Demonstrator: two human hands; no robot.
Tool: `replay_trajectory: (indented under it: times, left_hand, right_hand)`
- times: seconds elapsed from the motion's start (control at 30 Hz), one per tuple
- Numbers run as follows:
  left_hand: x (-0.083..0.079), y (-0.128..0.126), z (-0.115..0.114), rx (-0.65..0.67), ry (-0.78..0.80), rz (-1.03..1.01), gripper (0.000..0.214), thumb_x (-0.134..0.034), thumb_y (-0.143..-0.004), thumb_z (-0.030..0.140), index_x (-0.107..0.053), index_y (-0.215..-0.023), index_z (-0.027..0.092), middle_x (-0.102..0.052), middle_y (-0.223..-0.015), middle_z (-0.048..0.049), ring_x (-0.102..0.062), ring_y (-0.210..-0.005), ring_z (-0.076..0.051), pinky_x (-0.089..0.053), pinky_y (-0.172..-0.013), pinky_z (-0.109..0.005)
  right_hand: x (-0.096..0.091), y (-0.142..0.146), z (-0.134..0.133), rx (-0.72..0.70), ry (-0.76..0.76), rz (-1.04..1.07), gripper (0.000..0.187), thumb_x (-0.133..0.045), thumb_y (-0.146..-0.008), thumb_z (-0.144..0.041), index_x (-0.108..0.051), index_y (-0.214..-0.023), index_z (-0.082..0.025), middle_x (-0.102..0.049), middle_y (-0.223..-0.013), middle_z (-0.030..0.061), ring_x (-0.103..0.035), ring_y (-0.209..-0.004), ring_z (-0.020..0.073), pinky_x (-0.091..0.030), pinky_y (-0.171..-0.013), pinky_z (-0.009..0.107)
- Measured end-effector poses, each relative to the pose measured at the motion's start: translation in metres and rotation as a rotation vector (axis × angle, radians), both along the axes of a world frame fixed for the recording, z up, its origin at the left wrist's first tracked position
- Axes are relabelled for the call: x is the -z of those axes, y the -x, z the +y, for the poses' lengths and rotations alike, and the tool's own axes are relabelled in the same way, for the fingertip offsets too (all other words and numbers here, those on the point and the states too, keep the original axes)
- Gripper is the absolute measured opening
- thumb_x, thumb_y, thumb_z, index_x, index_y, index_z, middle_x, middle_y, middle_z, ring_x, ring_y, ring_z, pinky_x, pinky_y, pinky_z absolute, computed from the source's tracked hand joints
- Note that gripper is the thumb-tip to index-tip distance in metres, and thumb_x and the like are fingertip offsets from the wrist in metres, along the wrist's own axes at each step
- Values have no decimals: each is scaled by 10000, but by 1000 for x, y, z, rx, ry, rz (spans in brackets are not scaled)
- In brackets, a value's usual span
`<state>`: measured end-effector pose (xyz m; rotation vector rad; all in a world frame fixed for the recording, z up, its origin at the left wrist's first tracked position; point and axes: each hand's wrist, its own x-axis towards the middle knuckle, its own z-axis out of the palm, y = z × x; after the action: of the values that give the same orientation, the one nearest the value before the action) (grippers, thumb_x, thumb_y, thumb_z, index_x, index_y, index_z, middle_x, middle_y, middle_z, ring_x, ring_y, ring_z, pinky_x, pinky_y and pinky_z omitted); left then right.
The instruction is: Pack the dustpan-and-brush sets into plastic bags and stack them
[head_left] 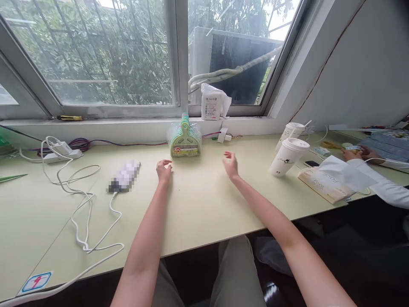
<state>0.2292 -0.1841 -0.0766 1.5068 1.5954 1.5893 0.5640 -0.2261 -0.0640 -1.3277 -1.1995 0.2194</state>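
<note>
A pale-green plastic bundle point(184, 140), round-shouldered with a looped handle and a yellow printed label, stands upright in clear wrap at the table's back edge — between and beyond both hands. The bare left hand point(164, 170) is near its front-left corner, fingers loosely curled, thumb apart; the bare right hand point(231, 166) hovers farther off, fingers bent and parted. Both hold nothing. The pale yellow-green tabletop point(198, 209) runs beneath a grey-framed window point(181, 55) — leafy branches outside.
</note>
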Motion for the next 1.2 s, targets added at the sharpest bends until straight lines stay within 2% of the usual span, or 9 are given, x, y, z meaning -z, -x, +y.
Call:
replay_trajectory:
  times: [0.1,0.27,0.4,0.53,0.67,0.8,0.93,1.1,1.2]
  left_hand:
    - [-4,0,-5,-34,26,28,243,-540,-672,41,-657,-819,195,-587,-1042,-71,-636,-951,-198,-495,-919,-370]
    - [-8,1,-10,-21,37,-25,216,-544,-654,59,-644,-790,196,-591,-1036,-70,-642,-932,-202,-509,-865,-356]
    - [-5,0,-8,19,40,-119,197,-504,-673,55,-623,-761,185,-586,-996,-74,-648,-863,-183,-547,-746,-335]
    - [-1,-1,-6,27,26,-184,229,-443,-717,39,-613,-783,178,-566,-994,-86,-637,-861,-170,-560,-676,-313]
    - [-1,1,-3,-23,9,-96,181,-532,-732,75,-635,-833,183,-552,-1026,-92,-619,-920,-189,-557,-747,-337]
    - [-2,4,-2,-35,13,-126,225,-497,-725,42,-639,-827,184,-554,-1050,-98,-618,-936,-189,-563,-731,-317]
    - [-1,7,-4,-33,27,-165,279,-474,-689,24,-641,-835,193,-566,-1083,-96,-610,-976,-192,-566,-738,-309]
    - [-6,3,-13,21,55,-114,251,-522,-647,56,-623,-824,202,-627,-1060,-83,-619,-1004,-212,-542,-805,-343]
    - [-12,-7,-25,117,114,-175,155,-608,-669,171,-609,-821,198,-668,-981,-79,-636,-969,-232,-527,-819,-369]
  right_hand:
    - [-5,54,40,-77,53,-58,352,-525,-714,-164,-533,-1066,-187,-614,-1130,114,-553,-995,207,-410,-921,367]
    - [-15,112,92,-24,198,-126,332,-582,-771,-247,-511,-1094,-216,-621,-1138,88,-515,-1077,231,-394,-870,354]
    - [-19,124,114,32,285,-202,216,-572,-817,-288,-529,-1019,-228,-653,-1067,60,-552,-1010,227,-358,-859,375]
    - [-17,120,119,79,296,-285,108,-549,-842,-295,-535,-916,-218,-668,-960,58,-560,-969,236,-327,-846,374]
    - [-13,116,110,80,207,-308,45,-484,-859,-253,-494,-839,-214,-643,-948,77,-550,-927,233,-330,-769,325]
    - [-14,113,91,-35,135,-201,56,-383,-884,-234,-434,-863,-228,-587,-798,35,-515,-674,183,-314,-632,275]
    - [-17,108,60,-105,58,-124,59,-387,-876,-267,-406,-828,-238,-541,-740,7,-476,-604,159,-319,-598,264]
    - [-16,101,12,-216,113,70,150,-460,-837,-375,-426,-792,-236,-589,-761,34,-534,-666,172,-379,-594,268]
    - [-15,99,-9,-260,178,199,239,-498,-810,-465,-438,-791,-234,-621,-794,52,-558,-704,182,-407,-593,271]
